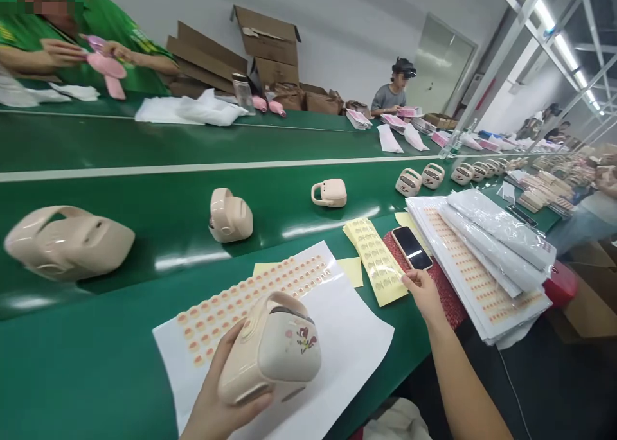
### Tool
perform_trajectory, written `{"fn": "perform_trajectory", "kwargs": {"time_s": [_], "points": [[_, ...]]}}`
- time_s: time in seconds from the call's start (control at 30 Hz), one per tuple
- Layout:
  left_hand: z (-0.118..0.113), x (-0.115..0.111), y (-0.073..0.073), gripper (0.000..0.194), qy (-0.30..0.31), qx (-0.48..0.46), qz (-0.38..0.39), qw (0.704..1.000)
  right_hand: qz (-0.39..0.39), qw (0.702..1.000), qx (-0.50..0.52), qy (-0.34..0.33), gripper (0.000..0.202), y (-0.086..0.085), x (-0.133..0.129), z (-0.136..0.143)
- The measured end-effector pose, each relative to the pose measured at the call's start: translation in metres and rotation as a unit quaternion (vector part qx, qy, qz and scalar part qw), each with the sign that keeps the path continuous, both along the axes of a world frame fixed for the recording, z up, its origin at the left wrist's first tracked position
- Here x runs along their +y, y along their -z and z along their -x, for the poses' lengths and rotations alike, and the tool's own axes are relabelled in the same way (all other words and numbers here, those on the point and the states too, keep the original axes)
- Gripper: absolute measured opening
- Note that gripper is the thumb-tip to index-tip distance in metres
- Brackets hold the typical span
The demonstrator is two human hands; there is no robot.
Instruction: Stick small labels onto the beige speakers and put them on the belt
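Nearest my camera, the left hand point(216, 398) is wrapped around a cream, loop-handled device point(289, 347) with a cartoon print, above the white sticker sheet point(347, 337), my landmark; I can't tell whether its base touches the paper. Just right of that sheet, the right hand point(424, 292) has its thumb and fingers pinched on the edge of a yellow sticker sheet point(378, 257). Farther right of the landmark I see a smartphone point(412, 247) on a red mat point(446, 292), then a stack of plastic-covered sheets point(482, 260). Beyond the landmark, three more cream devices point(72, 244) sit spaced along a glossy green strip point(284, 189). Farthest off, beyond it to the left, a person in green point(130, 42) holds a pink object point(103, 67).
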State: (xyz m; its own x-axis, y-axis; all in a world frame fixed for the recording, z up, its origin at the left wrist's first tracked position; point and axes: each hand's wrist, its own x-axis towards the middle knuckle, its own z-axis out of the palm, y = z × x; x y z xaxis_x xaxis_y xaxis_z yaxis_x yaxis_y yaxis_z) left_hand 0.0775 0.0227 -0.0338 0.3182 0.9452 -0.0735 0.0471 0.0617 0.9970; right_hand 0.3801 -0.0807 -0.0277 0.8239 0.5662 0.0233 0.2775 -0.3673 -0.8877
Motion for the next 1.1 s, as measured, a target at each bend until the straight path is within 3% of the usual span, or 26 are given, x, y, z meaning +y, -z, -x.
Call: {"fn": "perform_trajectory", "kwargs": {"time_s": [0.13, 0.33, 0.53, 0.67, 0.73, 0.9, 0.97, 1.1], "points": [[-0.005, 0.001, -0.005, 0.098, -0.014, -0.033, 0.055, 0.998, 0.035, 0.999, -0.033, 0.016, 0.014, 0.003, 0.010, 0.000], [-0.007, 0.003, 0.001, 0.094, -0.033, -0.064, 0.124, 0.990, 0.038, 0.997, -0.062, 0.022, 0.014, 0.004, 0.021, 0.007], [-0.015, 0.005, -0.016, 0.091, -0.035, -0.107, 0.182, 0.977, -0.011, 0.999, 0.030, 0.002, 0.020, 0.000, 0.013, 0.003], [-0.024, 0.006, -0.026, 0.083, -0.038, -0.132, 0.224, 0.965, -0.089, 0.986, 0.139, -0.020, 0.032, -0.022, 0.013, 0.013], [-0.029, 0.008, -0.024, 0.078, -0.046, -0.145, 0.239, 0.959, -0.128, 0.972, 0.190, -0.060, 0.031, -0.039, 0.020, 0.030], [-0.040, 0.014, -0.016, 0.075, -0.060, -0.114, 0.231, 0.964, -0.099, 0.921, 0.246, -0.285, 0.021, -0.070, 0.050, 0.093], [-0.043, 0.014, -0.016, 0.074, -0.071, -0.096, 0.198, 0.973, -0.086, 0.910, 0.240, -0.326, 0.018, -0.071, 0.061, 0.113], [-0.046, 0.012, -0.021, 0.077, -0.078, -0.077, 0.148, 0.983, -0.059, 0.918, 0.204, -0.334, 0.018, -0.062, 0.077, 0.130]]}}
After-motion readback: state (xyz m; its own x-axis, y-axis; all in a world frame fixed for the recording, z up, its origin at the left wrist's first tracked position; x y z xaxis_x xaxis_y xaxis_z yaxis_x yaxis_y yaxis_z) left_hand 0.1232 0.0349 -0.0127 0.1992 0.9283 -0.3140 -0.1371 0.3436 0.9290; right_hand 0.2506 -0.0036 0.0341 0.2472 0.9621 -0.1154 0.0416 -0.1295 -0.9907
